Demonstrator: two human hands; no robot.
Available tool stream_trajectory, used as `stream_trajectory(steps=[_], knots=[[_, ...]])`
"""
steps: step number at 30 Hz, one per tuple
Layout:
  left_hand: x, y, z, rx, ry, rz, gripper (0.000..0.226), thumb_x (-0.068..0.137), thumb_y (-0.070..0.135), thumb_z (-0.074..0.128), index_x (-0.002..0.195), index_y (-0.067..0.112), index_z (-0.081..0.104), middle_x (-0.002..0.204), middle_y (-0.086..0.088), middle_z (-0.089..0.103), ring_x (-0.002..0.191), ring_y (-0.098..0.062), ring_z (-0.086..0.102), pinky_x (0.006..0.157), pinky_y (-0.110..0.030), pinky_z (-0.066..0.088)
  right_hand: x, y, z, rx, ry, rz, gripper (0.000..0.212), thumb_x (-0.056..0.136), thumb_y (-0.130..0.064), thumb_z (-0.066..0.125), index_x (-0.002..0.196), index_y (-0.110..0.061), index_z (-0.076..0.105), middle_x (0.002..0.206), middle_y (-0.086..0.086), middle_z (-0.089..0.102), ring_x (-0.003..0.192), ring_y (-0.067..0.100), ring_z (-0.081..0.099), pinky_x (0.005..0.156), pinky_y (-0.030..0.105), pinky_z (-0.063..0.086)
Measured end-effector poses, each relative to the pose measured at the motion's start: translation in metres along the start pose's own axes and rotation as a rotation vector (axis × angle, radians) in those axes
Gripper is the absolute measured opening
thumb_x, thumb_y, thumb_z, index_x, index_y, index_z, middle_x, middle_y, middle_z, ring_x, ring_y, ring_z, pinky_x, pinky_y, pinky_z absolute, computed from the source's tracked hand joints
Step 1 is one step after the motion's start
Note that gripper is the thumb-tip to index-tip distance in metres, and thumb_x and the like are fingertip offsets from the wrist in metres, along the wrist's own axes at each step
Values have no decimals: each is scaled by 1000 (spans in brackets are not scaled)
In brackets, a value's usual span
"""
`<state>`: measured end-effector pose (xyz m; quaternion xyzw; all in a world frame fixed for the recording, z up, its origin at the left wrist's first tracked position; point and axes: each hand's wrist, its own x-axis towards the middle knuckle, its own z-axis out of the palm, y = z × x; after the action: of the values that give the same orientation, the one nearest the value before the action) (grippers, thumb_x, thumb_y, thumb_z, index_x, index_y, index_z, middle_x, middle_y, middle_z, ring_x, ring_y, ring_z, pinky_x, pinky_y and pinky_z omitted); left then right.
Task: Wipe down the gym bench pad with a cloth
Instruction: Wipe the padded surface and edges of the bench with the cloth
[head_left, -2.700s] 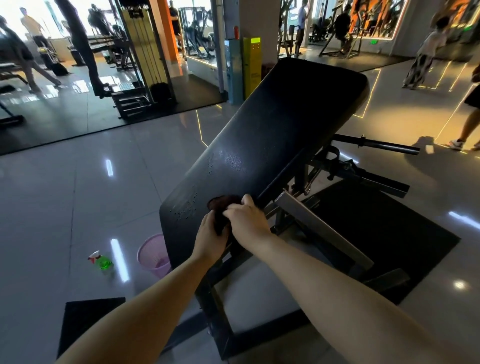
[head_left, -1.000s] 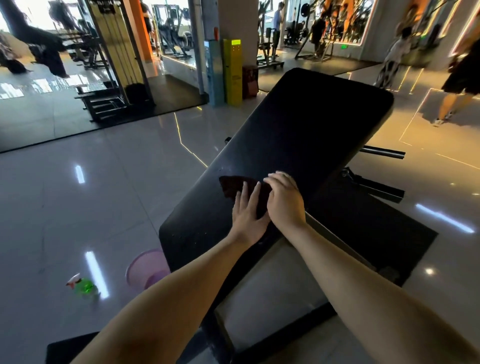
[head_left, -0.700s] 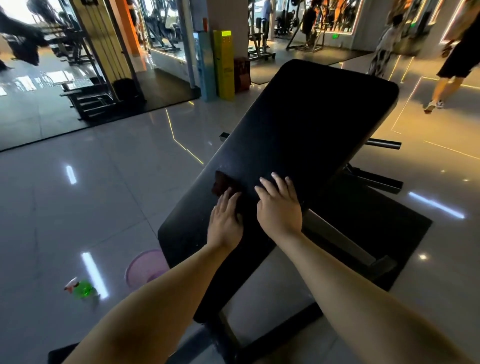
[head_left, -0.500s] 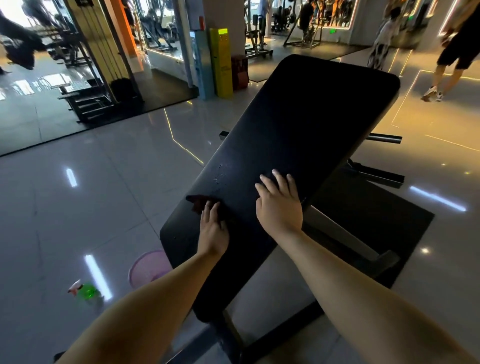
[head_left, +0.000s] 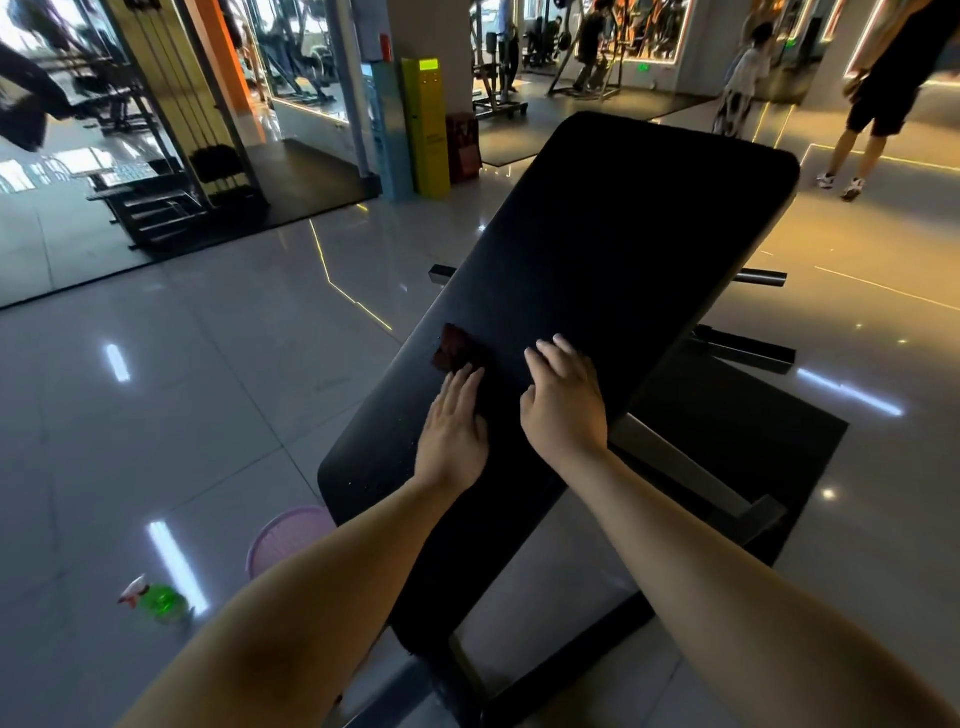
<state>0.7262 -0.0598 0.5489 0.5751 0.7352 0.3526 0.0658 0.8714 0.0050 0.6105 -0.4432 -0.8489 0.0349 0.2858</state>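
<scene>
A long black bench pad (head_left: 597, 249) slopes up and away from me. A small dark red cloth (head_left: 457, 351) lies on its left half. My left hand (head_left: 453, 428) presses flat on the cloth's near part, fingers together, so only the far end of the cloth shows. My right hand (head_left: 563, 402) rests palm down on the bare pad just to the right, fingers slightly spread, holding nothing. Small droplets speckle the pad near its lower left edge.
A pink basket (head_left: 283, 538) and a green spray bottle (head_left: 156, 600) sit on the glossy tiled floor to the left. The bench's metal frame (head_left: 685, 467) stands on a black mat (head_left: 727, 431). People walk at the far right.
My left hand has slid the cloth up the pad along its left side. The right hand has stayed in about the same place on the pad.
</scene>
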Motion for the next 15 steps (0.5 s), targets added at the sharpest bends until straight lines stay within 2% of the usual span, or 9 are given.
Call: stream_trajectory(steps=[4, 7, 9, 11, 13, 15], knots=[[-13, -32, -8, -149, 0, -290, 64, 101, 11, 39, 161, 23, 20, 171, 2, 10, 157, -18, 5, 128, -43, 11, 9, -8, 8, -48, -81, -31, 53, 93, -19, 44, 146, -10, 43, 158, 4, 31, 150, 20, 11, 120, 37, 1], [-1, -21, -6, -229, 2, -335, 63, 101, 6, 37, 161, 18, 21, 171, 1, 5, 157, -19, 3, 128, -42, 9, 15, -15, 15, -10, -80, -24, 53, 92, -15, 45, 144, -8, 45, 155, 4, 36, 148, 19, 18, 120, 35, 5], [16, -8, -4, -239, 25, -276, 60, 101, 6, 39, 159, 16, 26, 170, 0, 9, 157, -20, 8, 128, -42, 12, 24, -19, 19, 47, -64, -5, 52, 92, -12, 46, 144, -8, 46, 153, 5, 40, 146, 19, 25, 120, 35, 14], [36, 4, -5, -236, -8, -125, 57, 104, 14, 42, 159, 18, 28, 170, 0, 14, 157, -18, 10, 127, -38, 14, 34, -21, 22, 78, -42, 15, 52, 92, -9, 46, 144, -9, 45, 152, 5, 42, 144, 19, 29, 119, 37, 21], [54, 10, -6, -188, -64, 51, 56, 105, 23, 44, 159, 20, 27, 169, 0, 16, 157, -17, 9, 127, -36, 13, 39, -22, 25, 77, -19, 31, 51, 93, -8, 47, 144, -10, 46, 151, 5, 42, 144, 19, 29, 118, 38, 23], [66, 3, -7, -115, -82, 128, 57, 103, 25, 43, 159, 22, 29, 169, 0, 19, 157, -19, 11, 127, -40, 15, 39, -24, 31, 9, -3, -4, 50, 92, -9, 48, 142, -10, 48, 150, 4, 45, 143, 19, 31, 118, 37, 21]])
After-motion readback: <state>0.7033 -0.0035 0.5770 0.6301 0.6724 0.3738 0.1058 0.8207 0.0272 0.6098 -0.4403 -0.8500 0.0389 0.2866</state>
